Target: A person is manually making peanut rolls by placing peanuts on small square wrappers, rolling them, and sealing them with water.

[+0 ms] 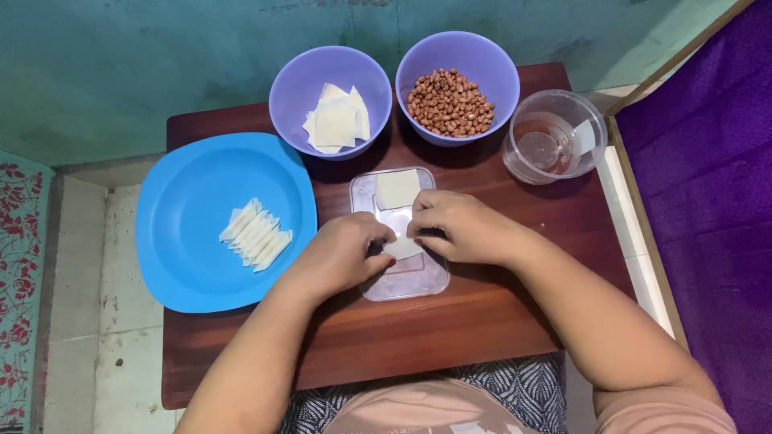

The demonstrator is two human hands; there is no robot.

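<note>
Two hands work here, the left hand [342, 255] and the right hand [458, 227]. Two purple bowls stand at the back, one with pale square wrappers [330, 100], one with peanuts [457, 87]. There is one blue plate [193, 201] with about six folded wrappers [256, 234], too tightly packed to count surely. One clear plastic lid [410, 277], one clear water container [554, 137] and one wooden table [450, 337] complete it.

Single head-worn view, looking almost straight down from close above the wooden table [498, 321]. Person's lap at the bottom edge, teal wall [161, 64] at the top. Forearms enter from below.
</note>
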